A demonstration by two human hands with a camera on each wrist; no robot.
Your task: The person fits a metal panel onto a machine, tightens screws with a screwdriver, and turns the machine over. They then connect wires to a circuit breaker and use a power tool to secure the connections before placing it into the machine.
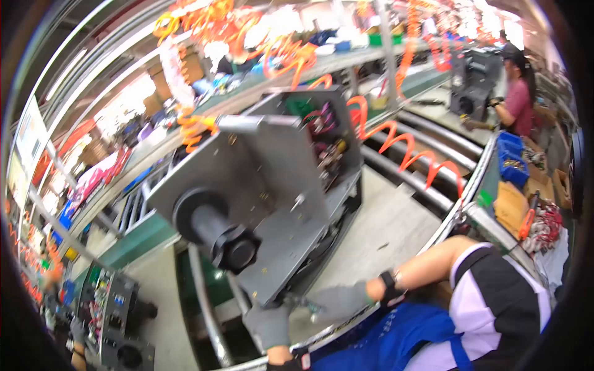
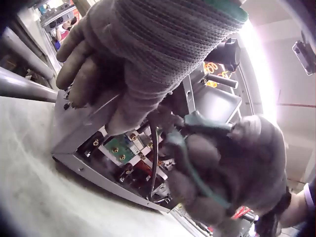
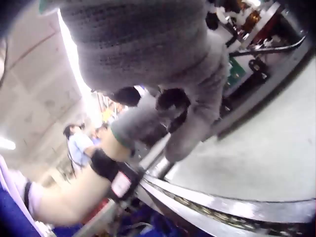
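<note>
A grey metal machine chassis [image 1: 260, 179] stands tilted on the conveyor, with a black spindle and knob [image 1: 235, 247] jutting from its side panel. My gloved left hand [image 1: 269, 324] grips its lower corner. In the left wrist view those fingers [image 2: 138, 59] curl over the chassis [image 2: 79, 133], above an open bay with a green circuit board [image 2: 118, 148] and wires. My gloved right hand [image 1: 337, 301] is right beside it, fist curled round a dark greenish tool [image 2: 207, 123] pointed at the bay. The right wrist view shows mostly glove [image 3: 173, 59], with my left hand [image 3: 138, 118] behind.
The grey conveyor belt [image 1: 383, 229] runs away past steel rails [image 1: 427, 148] and orange coiled hoses [image 1: 421, 154]. Another worker [image 1: 516, 93] stands at the far right near a blue parts bin [image 1: 510, 161]. A second dark unit [image 1: 114, 315] sits at lower left.
</note>
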